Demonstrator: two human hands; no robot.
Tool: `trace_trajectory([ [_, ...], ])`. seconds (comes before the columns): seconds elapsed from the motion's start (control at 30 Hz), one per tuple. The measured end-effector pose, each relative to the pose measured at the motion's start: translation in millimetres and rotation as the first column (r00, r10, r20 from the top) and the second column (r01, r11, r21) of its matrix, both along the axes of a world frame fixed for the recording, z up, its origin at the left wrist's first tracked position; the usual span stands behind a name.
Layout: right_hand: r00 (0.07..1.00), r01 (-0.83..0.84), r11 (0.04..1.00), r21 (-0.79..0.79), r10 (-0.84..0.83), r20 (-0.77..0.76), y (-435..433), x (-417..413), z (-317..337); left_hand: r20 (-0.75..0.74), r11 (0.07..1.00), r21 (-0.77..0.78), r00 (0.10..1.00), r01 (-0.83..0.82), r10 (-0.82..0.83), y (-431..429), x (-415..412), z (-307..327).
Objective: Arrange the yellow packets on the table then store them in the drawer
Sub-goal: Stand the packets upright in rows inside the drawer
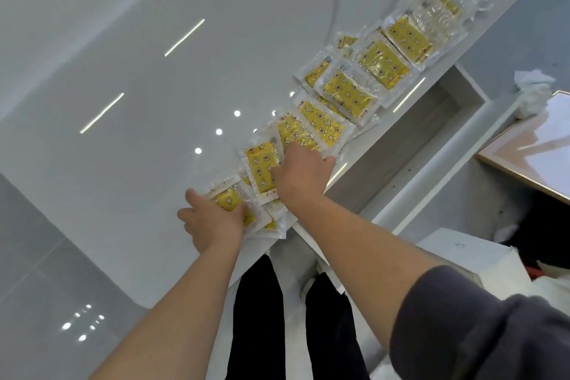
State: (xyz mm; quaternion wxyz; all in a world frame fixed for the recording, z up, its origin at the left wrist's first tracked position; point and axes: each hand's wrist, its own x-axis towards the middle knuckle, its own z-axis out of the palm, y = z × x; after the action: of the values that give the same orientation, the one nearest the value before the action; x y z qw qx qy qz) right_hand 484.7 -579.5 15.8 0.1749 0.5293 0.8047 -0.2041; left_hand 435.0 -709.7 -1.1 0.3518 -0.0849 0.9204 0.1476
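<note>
Glossy grey worktop (pixel 129 49): we are arranging packets (pixel 339 92); left hand (pixel 212 219) and right hand (pixel 300 176) pressed flat, holding nothing. Next: gather, drawer (pixel 410 145).

Yellow packets (pixel 336 92), clear-edged with star and face prints, lie flat and overlapping in a line along the worktop (pixel 123 71) edge, from seven toward one o'clock.
</note>
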Motion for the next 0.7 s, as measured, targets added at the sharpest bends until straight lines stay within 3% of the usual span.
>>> trace_trajectory([
  [0.23, 0.990, 0.033, 0.986, -0.161, -0.054, -0.129, 1.9, -1.1, 1.6, 0.044, 0.979, 0.006, 0.978, -0.204, 0.204, -3.7, 5.0, -9.8],
  [0.4, 0.890, 0.146, 0.903, -0.403, -0.298, -0.345, 16.2, 5.6, 18.4, 0.052, 0.964, -0.004, 0.962, -0.267, 0.267, -7.9, 3.2, -17.2],
  [0.5, 0.758, 0.254, 0.758, -0.600, -0.541, -0.364, 34.8, 9.3, 28.3, 0.061, 0.947, 0.000, 0.945, -0.323, 0.322, -11.4, 1.9, -20.2],
  [0.6, 0.591, 0.251, 0.474, -0.844, -0.765, -0.254, 48.8, 14.6, 28.0, 0.063, 0.929, 0.024, 0.928, -0.370, 0.368, -14.0, 0.2, -19.3],
  [0.7, 0.571, 0.175, 0.346, -0.922, -0.799, -0.191, 54.0, 19.4, 21.6, 0.065, 0.942, 0.066, 0.943, -0.330, 0.326, -17.6, -1.6, -15.3],
])
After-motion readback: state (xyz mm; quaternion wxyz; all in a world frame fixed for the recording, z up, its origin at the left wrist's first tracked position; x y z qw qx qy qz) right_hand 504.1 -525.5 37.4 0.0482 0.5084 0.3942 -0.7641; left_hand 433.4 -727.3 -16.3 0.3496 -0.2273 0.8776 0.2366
